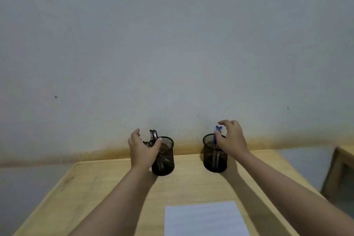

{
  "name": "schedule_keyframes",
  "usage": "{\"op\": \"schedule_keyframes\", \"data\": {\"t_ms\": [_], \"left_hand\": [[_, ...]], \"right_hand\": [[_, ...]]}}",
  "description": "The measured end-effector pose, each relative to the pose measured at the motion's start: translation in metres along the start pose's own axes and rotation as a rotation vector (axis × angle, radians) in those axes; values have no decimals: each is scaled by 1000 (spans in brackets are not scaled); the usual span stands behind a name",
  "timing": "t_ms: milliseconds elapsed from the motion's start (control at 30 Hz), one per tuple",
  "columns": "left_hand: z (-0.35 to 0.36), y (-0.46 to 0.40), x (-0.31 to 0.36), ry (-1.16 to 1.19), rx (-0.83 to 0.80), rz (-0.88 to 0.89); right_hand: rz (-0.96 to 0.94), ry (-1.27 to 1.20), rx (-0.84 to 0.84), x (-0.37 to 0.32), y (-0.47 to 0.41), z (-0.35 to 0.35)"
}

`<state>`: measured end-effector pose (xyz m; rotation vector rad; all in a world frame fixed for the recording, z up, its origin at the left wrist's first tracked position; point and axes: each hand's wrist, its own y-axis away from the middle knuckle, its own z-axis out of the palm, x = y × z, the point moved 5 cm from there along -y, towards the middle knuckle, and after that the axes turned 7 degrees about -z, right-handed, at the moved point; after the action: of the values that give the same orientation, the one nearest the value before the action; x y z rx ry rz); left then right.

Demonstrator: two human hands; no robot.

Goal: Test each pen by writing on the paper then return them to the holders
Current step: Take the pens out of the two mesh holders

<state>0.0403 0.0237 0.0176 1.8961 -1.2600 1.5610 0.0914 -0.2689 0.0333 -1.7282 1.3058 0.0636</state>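
Note:
Two black mesh pen holders stand at the far edge of the wooden table (95, 188), close to the wall. The left holder (164, 166) contains several dark pens (153, 134) that stick out above its rim. My left hand (142, 151) is at this holder's left side, thumb over the rim and fingers spread around the pens. The right holder (214, 161) has a blue pen (218, 130) standing in it. My right hand (232, 140) hovers at that pen's top, with thumb and forefinger apart on either side of it. White paper (205, 218) lies near me.
A pale wall rises straight behind the holders. At the right edge stands another piece of wooden furniture (342, 170), with a gap between it and the table. Bare wood separates the paper from the holders.

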Motion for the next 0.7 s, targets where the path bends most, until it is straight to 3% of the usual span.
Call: {"op": "schedule_keyframes", "data": {"t_ms": [167,433,700], "left_hand": [[11,-22,-3,115,1,-111],[25,-43,0,102,21,-201],[28,-44,14,1,-85,68]], "right_hand": [[77,-33,-113,12,-15,9],[45,-3,-92,13,-28,25],[-18,-88,-104,-3,-26,26]]}}
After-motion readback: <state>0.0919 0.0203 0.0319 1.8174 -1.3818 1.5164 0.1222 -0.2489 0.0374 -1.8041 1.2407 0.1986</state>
